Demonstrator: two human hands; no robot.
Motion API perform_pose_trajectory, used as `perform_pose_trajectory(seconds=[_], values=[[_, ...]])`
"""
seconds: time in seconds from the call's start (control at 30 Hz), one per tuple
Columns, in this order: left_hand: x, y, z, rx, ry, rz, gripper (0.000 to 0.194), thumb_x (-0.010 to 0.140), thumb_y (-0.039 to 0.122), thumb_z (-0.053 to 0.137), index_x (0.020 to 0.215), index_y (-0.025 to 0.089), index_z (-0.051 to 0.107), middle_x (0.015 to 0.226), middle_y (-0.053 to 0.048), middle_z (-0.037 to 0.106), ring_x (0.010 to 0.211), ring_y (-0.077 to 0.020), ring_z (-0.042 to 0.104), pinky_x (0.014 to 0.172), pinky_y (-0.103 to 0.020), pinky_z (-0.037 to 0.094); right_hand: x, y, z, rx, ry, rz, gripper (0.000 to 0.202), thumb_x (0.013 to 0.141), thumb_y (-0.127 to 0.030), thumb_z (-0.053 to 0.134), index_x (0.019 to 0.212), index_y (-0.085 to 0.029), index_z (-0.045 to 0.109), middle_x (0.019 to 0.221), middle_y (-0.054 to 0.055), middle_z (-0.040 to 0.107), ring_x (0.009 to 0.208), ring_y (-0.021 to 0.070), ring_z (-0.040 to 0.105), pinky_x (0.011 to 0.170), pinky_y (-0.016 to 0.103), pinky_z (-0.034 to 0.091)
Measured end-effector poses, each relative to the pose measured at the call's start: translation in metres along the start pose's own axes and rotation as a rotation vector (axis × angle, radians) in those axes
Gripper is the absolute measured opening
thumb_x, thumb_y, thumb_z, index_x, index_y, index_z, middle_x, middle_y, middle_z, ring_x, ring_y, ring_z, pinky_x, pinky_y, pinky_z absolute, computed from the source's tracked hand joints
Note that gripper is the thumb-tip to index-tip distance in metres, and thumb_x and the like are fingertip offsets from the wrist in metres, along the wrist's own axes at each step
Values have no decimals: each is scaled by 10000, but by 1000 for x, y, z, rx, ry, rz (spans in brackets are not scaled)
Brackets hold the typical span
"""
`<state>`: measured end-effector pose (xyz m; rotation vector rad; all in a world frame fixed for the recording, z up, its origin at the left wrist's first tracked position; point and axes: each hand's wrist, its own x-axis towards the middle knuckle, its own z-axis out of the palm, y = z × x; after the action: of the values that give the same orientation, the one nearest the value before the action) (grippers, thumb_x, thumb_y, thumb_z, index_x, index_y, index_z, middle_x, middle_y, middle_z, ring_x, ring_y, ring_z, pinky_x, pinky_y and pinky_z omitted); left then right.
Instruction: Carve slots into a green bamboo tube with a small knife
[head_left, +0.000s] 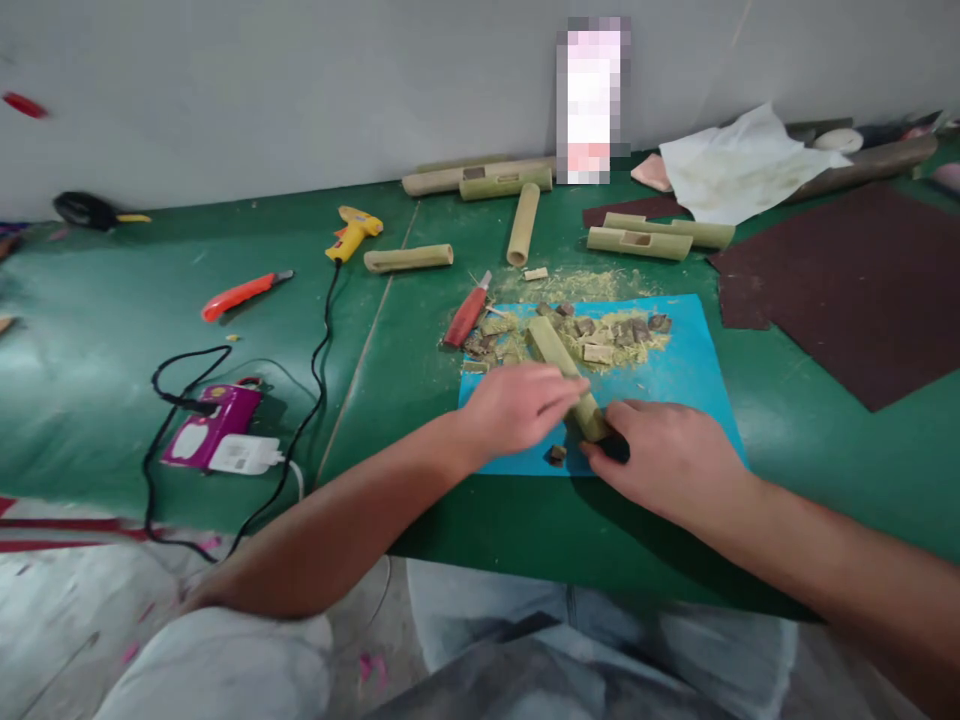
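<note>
Resting across the near edge of a bright blue cutting mat (690, 375), a short pale-green bamboo tube (559, 365) lies with its long axis running from far-left to near-right, its near end pointing toward the person's right side. The left hand (517, 405) lies over the tube's middle, fingers (566, 392) curled down onto it, pinning it to the mat. The right hand (667, 455) meets the near end, fingers closed around a small dark object there; what that object is cannot be made out. Both hands touch the tube, with the right at its end and the left along its length.

Just beyond the tube sits a heap of bamboo chips and sawdust (600, 335), and a red-handled knife (466, 315) lies at the mat's far-left corner. The green bench (112, 330) also carries more cut bamboo lengths (409, 259), a yellow glue gun (352, 230) with its black cord, an orange utility knife (244, 293), a purple power strip (214, 428), dark brown sandpaper sheets (847, 285) and a crumpled white cloth (739, 165). A plain grey wall stands behind.
</note>
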<state>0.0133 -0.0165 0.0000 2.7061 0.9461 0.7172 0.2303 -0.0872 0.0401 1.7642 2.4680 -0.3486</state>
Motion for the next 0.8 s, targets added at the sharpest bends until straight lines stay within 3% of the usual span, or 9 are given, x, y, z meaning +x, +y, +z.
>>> perform_pose_trajectory(seconds=[0.07,0.2,0.3,0.37,0.53,0.7,0.8], values=[[-1,2,-1,-13,-35,16,321,1065,320,486,1190,218,763,909,-45,778,800,-155,722,684,-232,538,0,0,0,9,3,-4,259,921,-452,564,878,-230,690,828,63,731,678,200,635,566,329,229],[1,3,-3,68,94,-125,361,1075,317,451,1126,164,774,900,-76,770,815,-172,712,731,-262,554,0,0,0,3,14,-4,248,920,-437,564,854,-231,686,791,60,711,678,200,629,564,330,227],[1,9,-2,35,-48,39,352,1077,320,448,1167,195,764,847,-53,760,798,-161,714,694,-239,542,0,1,2,13,26,-19,247,916,-437,572,853,-230,690,820,63,726,685,199,631,569,326,228],[0,6,-1,17,-75,63,334,1073,317,463,1191,209,757,870,-50,767,811,-159,723,689,-230,543,-1,1,3,2,35,-24,259,922,-445,567,853,-228,690,812,63,728,663,194,620,569,328,215],[2,-18,-1,52,174,-176,313,1055,299,504,1149,164,770,923,-79,774,827,-170,728,775,-270,580,-1,1,4,-38,79,-49,234,904,-424,604,823,-216,673,753,54,700,627,173,585,565,320,176],[1,-18,-4,-5,65,-28,301,1049,277,519,1182,167,766,884,-67,772,780,-168,728,700,-257,574,-2,1,3,-53,86,-64,223,907,-399,601,826,-205,676,770,56,711,616,166,582,568,325,176],[2,-26,-5,5,133,-86,290,1040,260,530,1158,160,775,959,-90,789,867,-189,748,775,-281,597,-2,0,2,-64,89,-77,215,915,-379,592,824,-203,673,783,60,713,638,179,602,573,330,188]])
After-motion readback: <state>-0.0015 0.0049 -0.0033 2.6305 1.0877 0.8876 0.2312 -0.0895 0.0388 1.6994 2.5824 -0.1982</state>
